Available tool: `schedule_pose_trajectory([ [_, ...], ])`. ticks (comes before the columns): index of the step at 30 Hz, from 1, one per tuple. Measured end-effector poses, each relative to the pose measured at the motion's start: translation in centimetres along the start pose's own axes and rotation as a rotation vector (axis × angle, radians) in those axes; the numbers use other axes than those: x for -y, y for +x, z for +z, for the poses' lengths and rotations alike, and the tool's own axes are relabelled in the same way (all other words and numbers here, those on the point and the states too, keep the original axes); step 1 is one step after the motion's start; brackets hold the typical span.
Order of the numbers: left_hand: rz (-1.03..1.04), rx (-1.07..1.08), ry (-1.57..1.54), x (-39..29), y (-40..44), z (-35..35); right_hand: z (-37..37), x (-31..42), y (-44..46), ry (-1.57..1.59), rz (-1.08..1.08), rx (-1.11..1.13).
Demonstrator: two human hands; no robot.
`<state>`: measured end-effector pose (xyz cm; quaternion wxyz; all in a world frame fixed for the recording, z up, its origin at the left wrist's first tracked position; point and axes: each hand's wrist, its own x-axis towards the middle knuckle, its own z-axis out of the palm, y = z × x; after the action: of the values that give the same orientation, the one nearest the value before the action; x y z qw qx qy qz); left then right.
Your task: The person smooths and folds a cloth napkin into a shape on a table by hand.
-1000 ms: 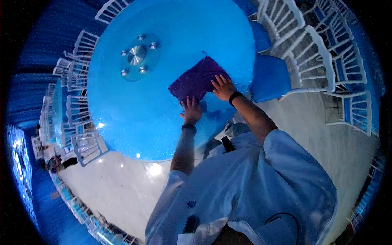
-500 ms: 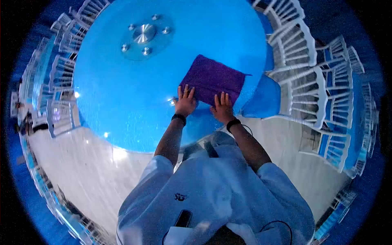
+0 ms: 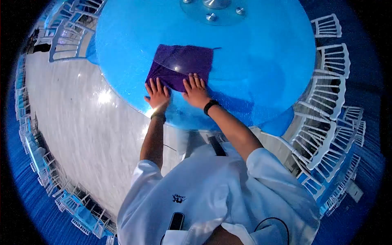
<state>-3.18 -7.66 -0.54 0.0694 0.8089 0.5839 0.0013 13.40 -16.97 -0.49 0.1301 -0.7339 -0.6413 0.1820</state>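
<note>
A purple cloth (image 3: 181,61) lies spread on the blue round tabletop (image 3: 253,53), with a thin loop or tag at its far right corner. My left hand (image 3: 158,96) rests at the cloth's near left corner, fingers stretched and spread over its edge. Over the near right part of the cloth lies my right hand (image 3: 197,92), also flat with fingers apart. Both palms reach past the near edge of the cloth. Dark bands circle both wrists.
Round metal knobs (image 3: 211,17) stand on a clear disc at the table's far side. White chairs (image 3: 326,98) line the right edge, and another white chair (image 3: 71,41) stands at the upper left. Pale flooring (image 3: 77,122) stretches to the left.
Both hands and the cloth have shifted left across the tabletop, away from the blue chair seat on the right. The view has turned too, so the metal knobs now appear farther right and higher.
</note>
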Motion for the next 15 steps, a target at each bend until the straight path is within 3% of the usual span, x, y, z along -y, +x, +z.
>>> schedule_pose_trajectory([
  [3,-0.12,0.079,-0.041,2.0,-2.6,-0.9,1.0,1.0,0.1,0.016,-0.086,0.038],
  [8,-0.061,0.128,-0.017,1.5,-8.5,-1.4,-0.2,-1.7,-3.4,0.061,-0.196,0.037],
  [12,0.122,0.244,0.004,-2.6,-9.3,-0.8,-2.7,-5.9,-8.0,0.053,-0.061,0.049],
  [15,0.351,0.123,-0.041,-7.3,-8.2,-0.6,-4.3,-10.3,-13.3,0.138,0.123,-0.043],
])
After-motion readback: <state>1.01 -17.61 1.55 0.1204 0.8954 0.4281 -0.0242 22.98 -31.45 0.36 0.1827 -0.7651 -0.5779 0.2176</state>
